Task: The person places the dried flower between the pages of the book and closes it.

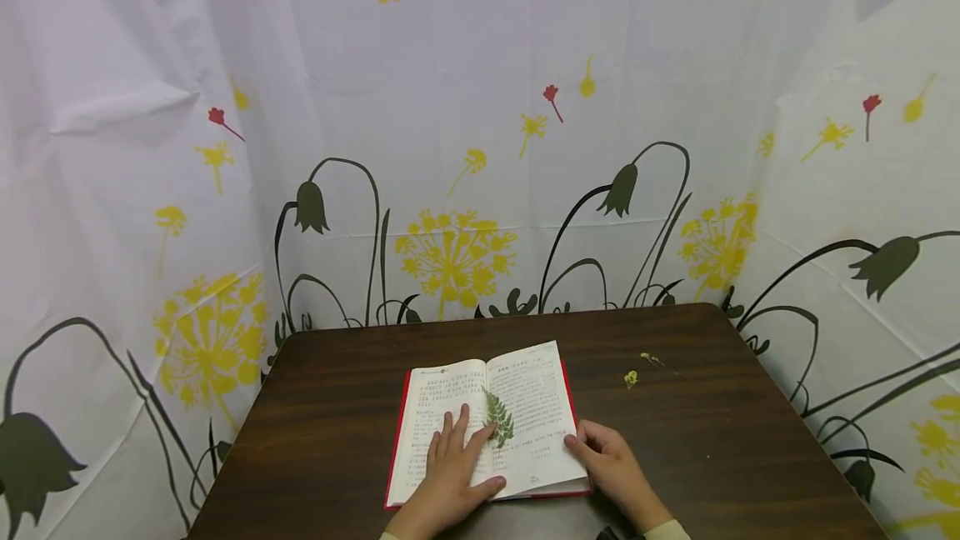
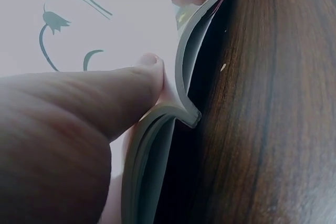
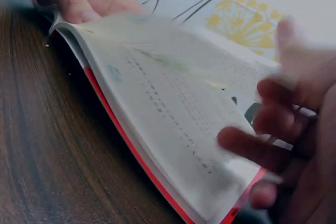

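Observation:
An open book (image 1: pixel 442 407) with a red cover lies near the front edge of the table. On its inner right page, beside the gutter, rests a green fern leaf (image 1: pixel 498 419). My left hand (image 1: pixel 450 473) lies with spread fingers on the left page, its index fingertip at the fern. The left thumb (image 2: pixel 149 72) presses by the gutter at the book's lower edge. At the right edge of the right page (image 3: pixel 173 103) is my right hand (image 1: pixel 611 465). Its loosely curled fingers (image 3: pixel 252 148) stand apart and blurred in the right wrist view, overlapping the page edge.
On the dark wooden table (image 1: pixel 322 407), right of the book, lie a small yellow flower sprig (image 1: pixel 632 378) and a thin-stemmed sprig (image 1: pixel 652 359). Behind the table hangs a white curtain (image 1: pixel 450 107) printed with flowers.

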A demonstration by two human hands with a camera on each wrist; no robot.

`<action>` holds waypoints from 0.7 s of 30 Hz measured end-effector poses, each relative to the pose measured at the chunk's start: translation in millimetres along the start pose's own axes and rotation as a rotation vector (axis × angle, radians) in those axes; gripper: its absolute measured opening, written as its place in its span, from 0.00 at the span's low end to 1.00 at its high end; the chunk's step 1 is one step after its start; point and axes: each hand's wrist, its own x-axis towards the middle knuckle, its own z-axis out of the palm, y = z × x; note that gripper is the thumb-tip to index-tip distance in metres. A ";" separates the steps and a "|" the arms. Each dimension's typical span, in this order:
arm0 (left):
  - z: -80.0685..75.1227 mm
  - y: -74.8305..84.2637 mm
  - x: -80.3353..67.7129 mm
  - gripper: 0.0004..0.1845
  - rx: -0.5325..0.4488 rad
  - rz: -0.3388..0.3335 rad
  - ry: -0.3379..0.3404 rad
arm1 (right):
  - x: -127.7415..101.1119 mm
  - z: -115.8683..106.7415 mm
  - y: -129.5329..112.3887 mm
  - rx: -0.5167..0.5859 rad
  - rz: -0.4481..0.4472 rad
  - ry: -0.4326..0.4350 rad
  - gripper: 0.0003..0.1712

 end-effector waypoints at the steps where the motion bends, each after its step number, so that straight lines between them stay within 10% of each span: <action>1: 0.2 -0.3 -0.3 0.49 -0.003 -0.001 0.002 | -0.9 -0.5 -0.2 0.017 -0.034 -0.010 0.18; 12: 0.3 -1.8 1.4 0.55 -0.104 -0.039 0.037 | -13.8 -0.7 -15.6 0.023 -0.001 -0.108 0.33; 21: -9.7 -7.6 6.3 0.40 -0.343 -0.084 0.023 | -23.1 35.0 -20.7 -0.048 -0.234 -0.260 0.29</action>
